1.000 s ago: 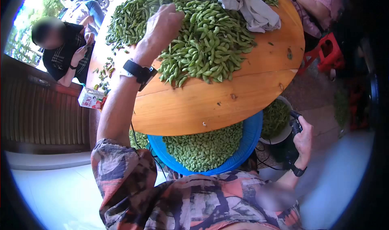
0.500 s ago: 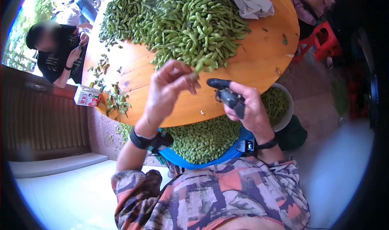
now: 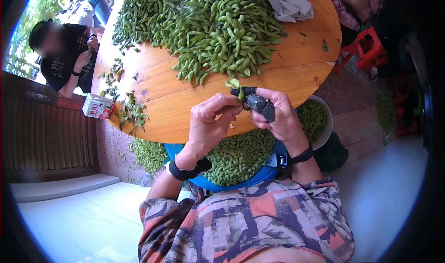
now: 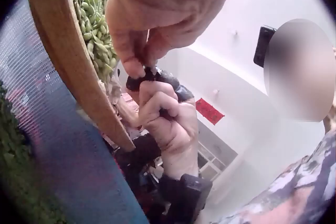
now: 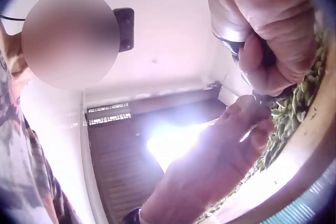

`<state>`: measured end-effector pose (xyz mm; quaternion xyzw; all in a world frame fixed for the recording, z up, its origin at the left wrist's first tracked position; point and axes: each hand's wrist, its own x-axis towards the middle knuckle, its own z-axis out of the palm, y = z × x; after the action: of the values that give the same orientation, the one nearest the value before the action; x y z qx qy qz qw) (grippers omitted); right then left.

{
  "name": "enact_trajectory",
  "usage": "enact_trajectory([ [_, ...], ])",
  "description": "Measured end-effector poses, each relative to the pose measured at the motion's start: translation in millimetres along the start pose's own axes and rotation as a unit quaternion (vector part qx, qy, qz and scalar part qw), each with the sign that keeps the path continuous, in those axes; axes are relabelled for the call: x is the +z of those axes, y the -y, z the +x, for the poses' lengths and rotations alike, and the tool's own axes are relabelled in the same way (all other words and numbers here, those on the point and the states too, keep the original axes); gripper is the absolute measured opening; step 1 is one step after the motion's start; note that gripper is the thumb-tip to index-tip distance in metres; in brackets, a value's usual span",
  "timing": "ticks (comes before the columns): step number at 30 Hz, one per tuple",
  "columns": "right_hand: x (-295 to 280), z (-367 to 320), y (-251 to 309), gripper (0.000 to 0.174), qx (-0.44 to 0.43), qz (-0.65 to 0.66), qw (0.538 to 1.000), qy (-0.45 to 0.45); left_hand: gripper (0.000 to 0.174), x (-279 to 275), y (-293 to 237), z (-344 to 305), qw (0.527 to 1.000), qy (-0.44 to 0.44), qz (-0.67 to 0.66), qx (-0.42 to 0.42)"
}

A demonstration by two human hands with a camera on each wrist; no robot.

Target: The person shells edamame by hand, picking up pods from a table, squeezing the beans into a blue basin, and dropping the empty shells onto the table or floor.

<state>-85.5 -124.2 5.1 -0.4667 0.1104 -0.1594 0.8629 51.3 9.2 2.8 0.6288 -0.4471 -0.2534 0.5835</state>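
Observation:
In the head view my two hands meet over the near edge of the round wooden table (image 3: pixel 171 119). My left hand (image 3: pixel 208 121) pinches one end of a green soybean pod (image 3: pixel 233 83) between thumb and fingers. Black coverings (image 3: pixel 259 107) sit at the thumb and forefinger of my right hand (image 3: pixel 282 119), and the pod lies pinched at their tips. Both wrist views show the fingertips close together, with the pod mostly hidden. Below the hands, shelled green beans (image 3: pixel 241 156) fill a blue basin (image 3: pixel 255 178).
A large heap of soybean pods (image 3: pixel 208 26) covers the far side, with a grey cloth (image 3: pixel 289 5) beside it. Pod scraps (image 3: pixel 133 112) and a white carton (image 3: pixel 97 106) lie at the left. A pale bucket (image 3: pixel 328 124) stands at right. Other people sit around the table.
My left hand came back from the heap carrying a pod toward me. My right hand rose from beside the table's right edge, and the two hands have now met at the pod.

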Motion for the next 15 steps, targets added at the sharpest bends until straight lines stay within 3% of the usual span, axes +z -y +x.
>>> enact_trajectory([
  [4,5.0,-0.9,6.2,0.021,0.026,-0.056,0.998,-0.021,0.014,-1.9,-11.4,1.2,0.985,0.009,0.155,0.081],
  [8,4.2,-1.3,4.8,0.021,0.008,-0.135,0.99,-0.043,0.013,-1.0,-9.4,0.8,0.977,0.031,0.183,0.109],
  [9,2.5,-1.9,4.5,0.021,0.008,-0.134,0.99,-0.044,0.011,1.3,-4.6,-1.7,0.999,0.02,0.018,0.029],
  [10,0.5,-2.5,4.3,0.021,0.007,-0.085,0.996,-0.029,0.009,2.6,-2.3,-2.8,0.987,0.008,-0.148,-0.053],
  [11,-1.2,-2.7,3.4,0.022,0.005,-0.036,0.999,-0.014,0.009,2.9,-2.0,-2.4,0.987,0.009,-0.148,-0.054],
  [13,-3.2,-1.9,0.5,0.021,0.018,0.015,1.0,-0.003,0.01,3.2,-4.2,-1.1,0.901,0.033,-0.402,-0.158],
  [14,-4.2,-1.6,-0.8,0.021,0.032,0.065,0.997,0.009,0.013,7.7,-1.5,-1.1,0.862,0.036,-0.48,-0.158],
  [15,-5.1,-1.6,-2.0,0.021,0.032,0.065,0.997,0.009,0.013,12.0,-0.8,-1.5,0.862,0.036,-0.48,-0.158],
])
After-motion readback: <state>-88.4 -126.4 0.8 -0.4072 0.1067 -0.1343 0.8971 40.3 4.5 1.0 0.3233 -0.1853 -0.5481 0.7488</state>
